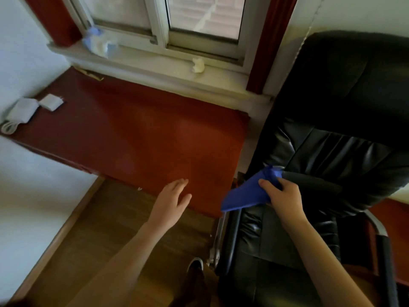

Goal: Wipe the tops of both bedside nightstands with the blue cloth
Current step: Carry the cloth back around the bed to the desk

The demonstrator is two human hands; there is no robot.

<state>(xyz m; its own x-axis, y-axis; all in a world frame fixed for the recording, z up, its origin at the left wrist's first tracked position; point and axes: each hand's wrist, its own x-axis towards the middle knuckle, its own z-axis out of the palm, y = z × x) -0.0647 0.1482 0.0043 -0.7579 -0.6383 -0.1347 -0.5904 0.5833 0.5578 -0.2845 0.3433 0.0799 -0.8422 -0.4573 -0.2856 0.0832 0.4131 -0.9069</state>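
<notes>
Gripping the bunched blue cloth [245, 193] over the black chair [332, 129], the right hand [282, 196] holds it; the left hand [171, 204] hovers, fingers relaxed, above the red counter [137, 129].

Colours and patterns, item by item.
Nightstand top [137, 129]: plain deep red-brown, no pattern. Blue cloth [243, 196]: solid royal blue. Chair [332, 151]: glossy black, pale highlights along the creases. Curtain [271, 41]: dark red. Window sill [155, 63]: off-white; on it a crumpled tissue [198, 65], white, and a bundle [98, 41], pale blue and white. Charger block [22, 110] and small adapter [51, 102]: both white. Floor [106, 222]: mid-brown wood grain. Wall [365, 14]: white. Shoe [195, 265]: dark, with a white toe edge.
</notes>
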